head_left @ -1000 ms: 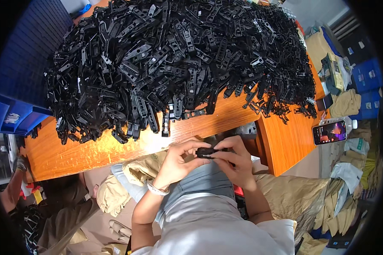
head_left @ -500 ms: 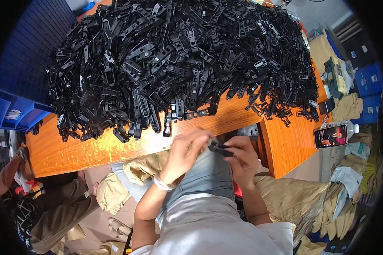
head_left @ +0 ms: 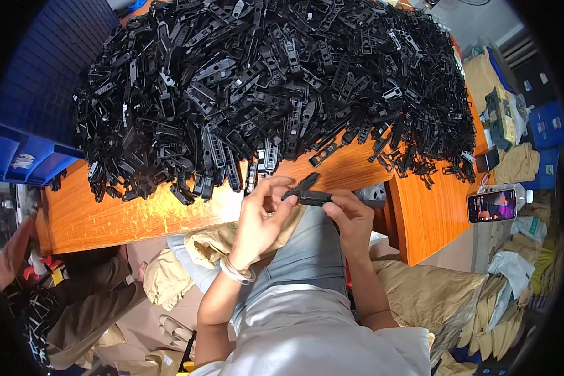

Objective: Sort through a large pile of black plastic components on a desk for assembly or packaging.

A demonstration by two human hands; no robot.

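Left hand point(head_left: 261, 218) and right hand point(head_left: 352, 220) grasping a slender black plastic piece point(head_left: 315, 198).
Both hands partly closed: left thumb and fingers pinch its left end, right thumb and fingers its right, near the edge of an orange-brown wooden surface point(head_left: 138, 219).

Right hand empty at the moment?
No: the right hand pinches the end of a black part, with the left hand at its other end.

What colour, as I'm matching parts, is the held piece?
The piece is black, clearest in the head view.
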